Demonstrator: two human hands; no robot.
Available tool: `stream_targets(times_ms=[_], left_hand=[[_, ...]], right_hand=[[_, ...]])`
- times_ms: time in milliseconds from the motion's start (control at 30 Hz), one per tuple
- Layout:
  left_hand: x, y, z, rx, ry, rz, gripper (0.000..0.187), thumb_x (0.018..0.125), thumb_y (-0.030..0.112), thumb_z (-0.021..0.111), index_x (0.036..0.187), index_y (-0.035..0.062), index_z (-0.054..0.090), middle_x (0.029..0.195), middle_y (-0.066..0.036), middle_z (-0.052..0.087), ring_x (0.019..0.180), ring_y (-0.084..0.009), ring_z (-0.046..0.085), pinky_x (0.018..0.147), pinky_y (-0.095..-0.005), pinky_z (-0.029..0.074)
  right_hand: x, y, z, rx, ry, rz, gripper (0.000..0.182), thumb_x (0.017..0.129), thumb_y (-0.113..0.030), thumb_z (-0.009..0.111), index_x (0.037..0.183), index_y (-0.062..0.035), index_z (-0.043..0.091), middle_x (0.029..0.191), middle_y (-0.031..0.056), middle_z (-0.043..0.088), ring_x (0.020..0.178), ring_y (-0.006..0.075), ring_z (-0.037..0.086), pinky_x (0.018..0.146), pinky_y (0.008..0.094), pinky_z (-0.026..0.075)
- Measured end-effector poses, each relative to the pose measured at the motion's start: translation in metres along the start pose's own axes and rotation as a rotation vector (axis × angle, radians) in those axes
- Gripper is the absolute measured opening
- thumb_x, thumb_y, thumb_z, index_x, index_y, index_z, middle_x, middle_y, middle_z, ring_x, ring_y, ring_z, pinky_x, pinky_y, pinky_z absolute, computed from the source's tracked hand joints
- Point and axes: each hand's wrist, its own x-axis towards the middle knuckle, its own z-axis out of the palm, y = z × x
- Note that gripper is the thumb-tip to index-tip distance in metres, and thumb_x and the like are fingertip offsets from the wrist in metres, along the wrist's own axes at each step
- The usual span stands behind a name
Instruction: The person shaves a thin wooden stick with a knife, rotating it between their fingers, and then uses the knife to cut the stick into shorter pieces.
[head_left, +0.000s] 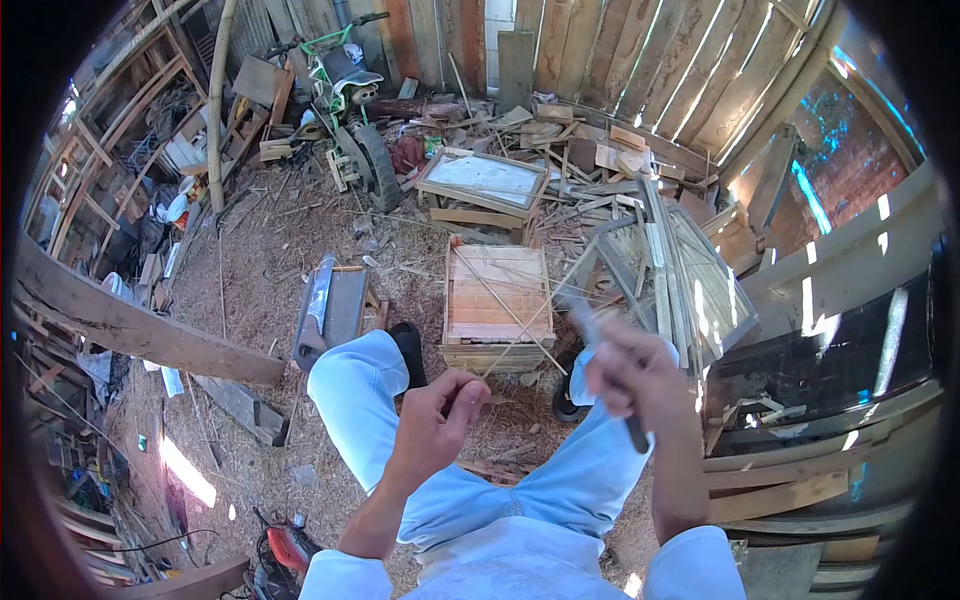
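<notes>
My right hand [635, 375], smeared by motion, is closed round the dark handle of a knife [580, 312]. The blurred blade points up and away to the left. Above my left thigh, my left hand [440, 420] is closed in a pinch, and a thin wooden strip [505, 355] meets its fingertips; the gripped end is hidden. Between my feet stands a wooden box [498, 290] with a slatted top. Another thin stick [500, 298] lies slantwise across it. The knife is apart from my left hand.
A handsaw [318, 300] rests on a low dark bench [347, 305] at left. Ahead lie a framed panel [485, 182] and heaped wood scraps [600, 150]. Wooden frames [690, 270] lean at right; a small bike [350, 110] stands behind. A red power tool [290, 547] sits lower left.
</notes>
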Motion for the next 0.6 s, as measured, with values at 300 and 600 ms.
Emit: stream_targets(times_ms=[300,600], left_hand=[[-0.002,0.013,0.016,0.067,-0.041,0.091,0.012,0.090,0.010,0.057,0.090,-0.0007,0.061,0.057,-0.008,0.055,0.048,-0.0104,0.048,0.046,-0.0269,0.038],[-0.011,0.013,0.014,0.036,-0.093,0.043,0.014,0.092,0.008,0.054,0.088,-0.0032,0.060,0.057,0.000,0.050,0.051,-0.0053,0.042,0.046,-0.0223,0.033]], right_hand=[[0.006,0.031,0.023,0.025,-0.199,0.094,0.033,0.095,-0.014,0.051,0.125,-0.0013,0.052,0.070,0.0035,0.057,0.049,0.0038,0.039,0.041,0.0185,0.029],[0.001,0.020,0.012,-0.002,-0.050,0.037,0.026,0.095,-0.012,0.051,0.118,-0.0023,0.058,0.069,0.0008,0.056,0.050,0.0030,0.040,0.041,0.0178,0.032]])
